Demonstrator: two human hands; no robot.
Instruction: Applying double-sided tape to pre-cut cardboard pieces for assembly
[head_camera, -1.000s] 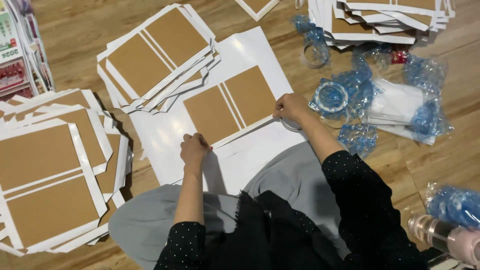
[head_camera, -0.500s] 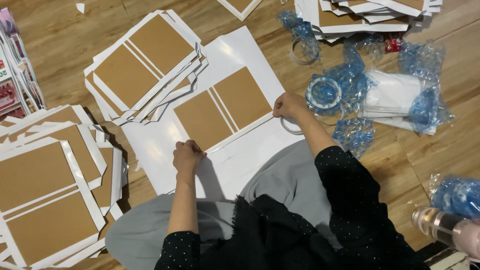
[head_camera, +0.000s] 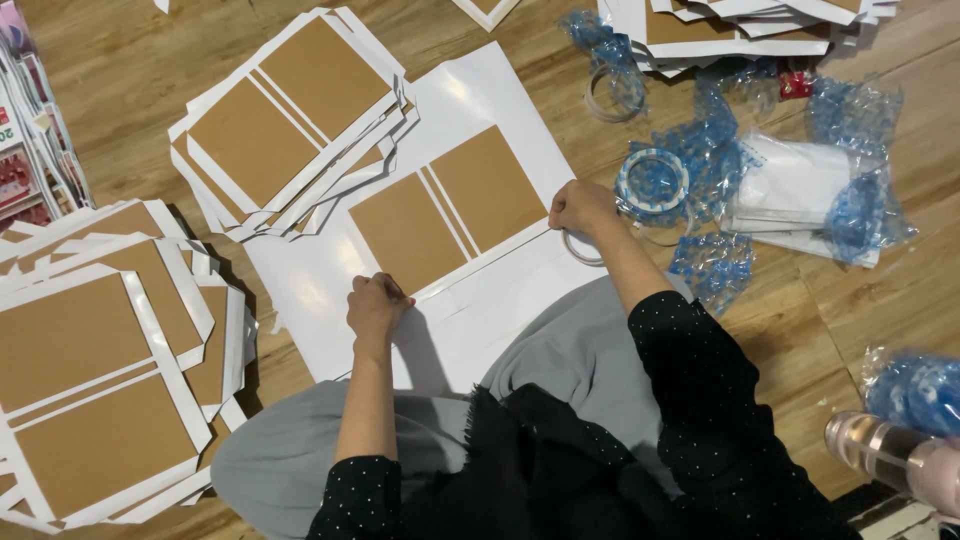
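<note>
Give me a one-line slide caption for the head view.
Left hand and right hand press a tape strip along brown cardboard panels on a white sheet.

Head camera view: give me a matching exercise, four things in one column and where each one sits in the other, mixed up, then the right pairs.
Things:
1. left hand
2. right hand
3. pink bottle
4. stack of brown-and-white boards

Places:
A. bottom right corner
B. at the right end of the board's near edge, on a tape ring
C. upper left of the white sheet
D. at the left end of the board's near edge

Pairs: 1-D, 2-B, 3-A, 4-C
</note>
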